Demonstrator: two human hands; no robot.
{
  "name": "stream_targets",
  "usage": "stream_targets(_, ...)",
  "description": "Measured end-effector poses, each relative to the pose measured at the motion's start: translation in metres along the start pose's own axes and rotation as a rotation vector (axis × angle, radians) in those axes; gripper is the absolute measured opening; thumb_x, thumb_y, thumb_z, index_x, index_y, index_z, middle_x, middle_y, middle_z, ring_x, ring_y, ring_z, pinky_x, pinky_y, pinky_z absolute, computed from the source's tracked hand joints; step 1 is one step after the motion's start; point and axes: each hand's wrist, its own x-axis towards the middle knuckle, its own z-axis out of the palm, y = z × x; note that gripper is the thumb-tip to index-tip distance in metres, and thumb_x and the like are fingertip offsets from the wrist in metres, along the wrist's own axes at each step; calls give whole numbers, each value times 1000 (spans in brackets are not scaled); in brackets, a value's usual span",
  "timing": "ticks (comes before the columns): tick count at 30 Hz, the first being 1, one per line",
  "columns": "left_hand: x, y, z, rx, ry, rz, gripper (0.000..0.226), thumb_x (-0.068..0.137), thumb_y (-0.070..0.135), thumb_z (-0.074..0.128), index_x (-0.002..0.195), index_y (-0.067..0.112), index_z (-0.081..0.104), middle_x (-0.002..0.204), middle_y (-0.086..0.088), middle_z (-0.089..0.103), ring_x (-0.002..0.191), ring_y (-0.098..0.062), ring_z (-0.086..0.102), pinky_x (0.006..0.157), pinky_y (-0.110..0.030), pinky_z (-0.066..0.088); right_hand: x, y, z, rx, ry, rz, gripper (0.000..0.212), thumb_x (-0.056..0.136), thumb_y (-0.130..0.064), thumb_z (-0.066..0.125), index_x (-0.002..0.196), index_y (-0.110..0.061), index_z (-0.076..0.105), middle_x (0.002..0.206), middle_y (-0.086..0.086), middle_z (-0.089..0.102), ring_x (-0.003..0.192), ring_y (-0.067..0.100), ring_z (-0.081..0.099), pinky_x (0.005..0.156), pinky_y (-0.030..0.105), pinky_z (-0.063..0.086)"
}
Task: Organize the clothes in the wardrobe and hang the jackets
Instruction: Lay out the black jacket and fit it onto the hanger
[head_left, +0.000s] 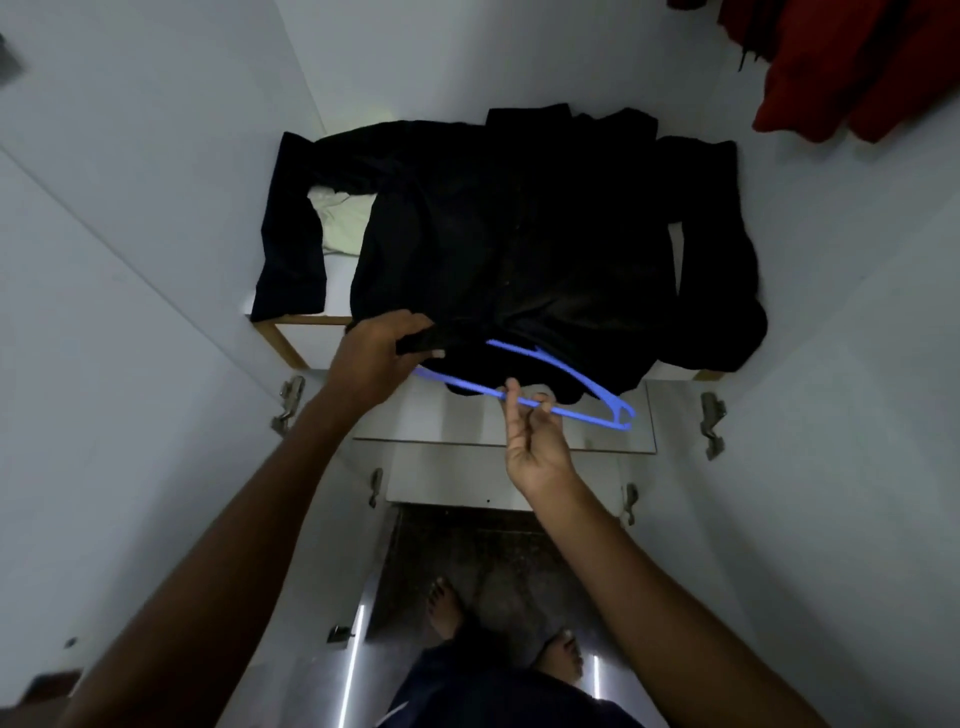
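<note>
The right hand (535, 441) pinches the straight bottom bar of a blue hanger (566, 382) between thumb and curled fingers, with the index finger raised upright against the bar. The hanger is thin, smooth moulded plastic, a flattened triangle with gently arched shoulders and a small notched loop at its right tip; its left end and upper middle slip out of sight under dark cloth. The left hand (382, 358) grips a bunched fold of that cloth, fingers curled over the top and thumb pressed beneath, just above the hanger's left end.

The cloth belongs to a black jacket (509, 244), matte and soft, lying spread across a white shelf (337, 291) inside the wardrobe. Its body is broad and rumpled, with a faint vertical seam down the middle. One sleeve bends out and down on the left, ending at the shelf's front edge; the other falls over the right side, and the near hem hangs past the shelf lip. The shelf edge shows a light wood band. A pale cream garment (345, 223) peeks from under the jacket's left sleeve. Red fabric (852, 67) hangs in loose folds at the upper right, well apart from the jacket. Metal hinges (711, 423) sit on the smooth white doors at either side.
</note>
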Motion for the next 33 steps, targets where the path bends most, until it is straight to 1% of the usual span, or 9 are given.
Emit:
stream_targets(5, -29, 15, 30, 44, -306, -110, 20, 89, 33, 77, 104, 20, 75, 87, 13, 62, 74, -3, 56, 67, -20, 41, 6, 14, 18, -95, 45, -112, 26, 110, -19, 37, 96, -6, 54, 116, 24, 65, 113, 31, 65, 62, 29, 62)
stream_targets(8, -51, 16, 58, 79, -466, -199, 8, 92, 35, 72, 96, 29, 76, 88, 16, 68, 78, 0, 61, 76, -27, 52, 3, 5, 18, -250, 89, -211, 26, 111, -21, 37, 92, -12, 53, 108, 17, 71, 100, 23, 70, 62, 24, 60)
stream_targets(12, -73, 13, 78, 35, -175, -421, 10, 91, 30, 73, 100, 27, 70, 92, 13, 59, 83, -7, 55, 75, -27, 47, 1, -23, 3, -365, 102, -281, 25, 111, -22, 38, 92, -16, 53, 105, 14, 75, 91, 20, 76, 62, 22, 58)
stream_targets(15, -74, 3, 76, 12, 192, -530, 45, 76, 15, 85, 111, 21, 58, 107, 5, 54, 94, -11, 54, 78, -27, 47, 0, -40, 0, -422, 83, -288, 27, 112, -23, 33, 92, -17, 52, 106, 13, 75, 93, 22, 76, 56, 18, 52)
stream_targets(17, -68, -5, 71, 78, 304, -535, 61, 67, 9, 88, 116, 17, 52, 118, -2, 50, 103, -19, 52, 86, -31, 50, 0, -45, -1, -455, 76, -300, 28, 112, -25, 32, 93, -17, 51, 107, 14, 75, 94, 23, 76, 59, 19, 53)
stream_targets(20, -52, -16, 60, 138, 317, -515, 64, 64, 6, 85, 120, 18, 57, 125, -8, 52, 111, -26, 51, 94, -36, 48, 0, -48, -1, -471, 51, -315, 27, 111, -25, 33, 94, -16, 51, 107, 15, 75, 97, 25, 75, 60, 20, 54)
stream_targets(23, -42, -27, 54, 149, 268, -347, 51, 67, -6, 77, 113, 17, 70, 109, -9, 70, 98, -32, 65, 89, -48, 54, 1, -52, 1, -460, 48, -320, 26, 111, -25, 34, 93, -16, 51, 107, 14, 75, 98, 25, 75, 62, 21, 55)
stream_targets(29, -56, -47, 45, 131, 371, -384, 41, 77, -10, 65, 109, 14, 74, 101, -7, 73, 85, -26, 69, 76, -42, 59, 8, -57, 0, -440, 97, -372, 25, 111, -23, 36, 94, -14, 53, 113, 19, 73, 99, 28, 75, 83, 30, 60)
stream_targets(33, -65, -47, 34, 128, 454, -309, 31, 85, -6, 63, 109, 12, 70, 100, -5, 67, 87, -22, 62, 76, -36, 53, 12, -34, 8, -284, 64, -306, 23, 111, -21, 36, 97, -13, 51, 111, 20, 69, 102, 30, 69, 71, 29, 63)
